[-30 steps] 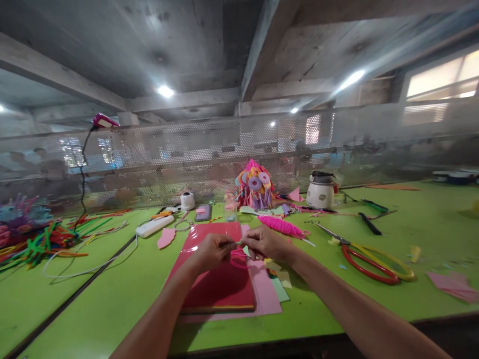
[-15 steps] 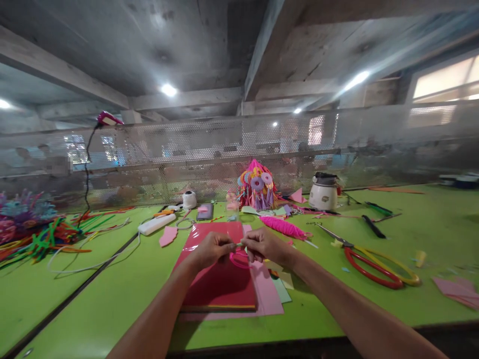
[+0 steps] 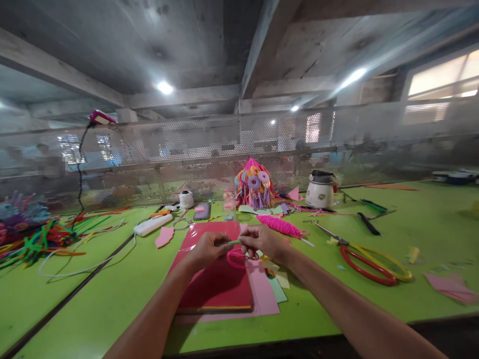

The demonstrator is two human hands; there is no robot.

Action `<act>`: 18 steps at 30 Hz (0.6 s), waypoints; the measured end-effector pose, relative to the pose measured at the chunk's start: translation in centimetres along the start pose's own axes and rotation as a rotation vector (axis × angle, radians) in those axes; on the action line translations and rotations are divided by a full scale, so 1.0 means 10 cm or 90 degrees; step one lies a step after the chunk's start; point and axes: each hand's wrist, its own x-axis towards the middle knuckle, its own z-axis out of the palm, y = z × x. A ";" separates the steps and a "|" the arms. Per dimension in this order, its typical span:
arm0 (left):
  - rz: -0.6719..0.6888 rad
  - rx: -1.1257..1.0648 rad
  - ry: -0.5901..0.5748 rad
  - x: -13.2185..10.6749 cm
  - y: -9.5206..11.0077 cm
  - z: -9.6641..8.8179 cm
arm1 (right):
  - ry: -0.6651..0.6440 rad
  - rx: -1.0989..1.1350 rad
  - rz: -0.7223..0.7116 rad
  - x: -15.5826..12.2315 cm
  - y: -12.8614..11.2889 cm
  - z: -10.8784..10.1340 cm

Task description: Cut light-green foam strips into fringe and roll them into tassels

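Note:
Between my two hands runs a short, thin green strip, rolled or folded narrow. My left hand pinches its left end between thumb and fingers. At the other end, the fingertips of my right hand are closed on it. A loop of pink cord hangs just below the strip, by my right fingers; whether it is attached to the strip I cannot tell. Both hands are above a glossy red sheet stack, which lies on a larger pink sheet.
To the right lie large scissors with red and yellow handles. Behind my hands are a bundle of pink yarn and a colourful tasselled ornament. A white jar and a white power strip stand farther off.
My hands have drawn slightly apart, and more of the green strip shows between them. The whole view has shifted a little, with things sitting farther left.

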 end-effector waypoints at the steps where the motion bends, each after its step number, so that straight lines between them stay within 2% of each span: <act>1: 0.001 -0.015 0.004 0.00 0.01 0.00 | 0.002 0.001 0.000 0.00 0.00 0.00; 13: 0.001 -0.245 0.025 -0.01 0.02 -0.02 | 0.018 -0.021 -0.010 0.01 -0.02 0.07; 18: -0.005 -0.333 0.066 -0.01 0.00 0.01 | 0.038 -0.033 -0.024 -0.03 -0.08 0.14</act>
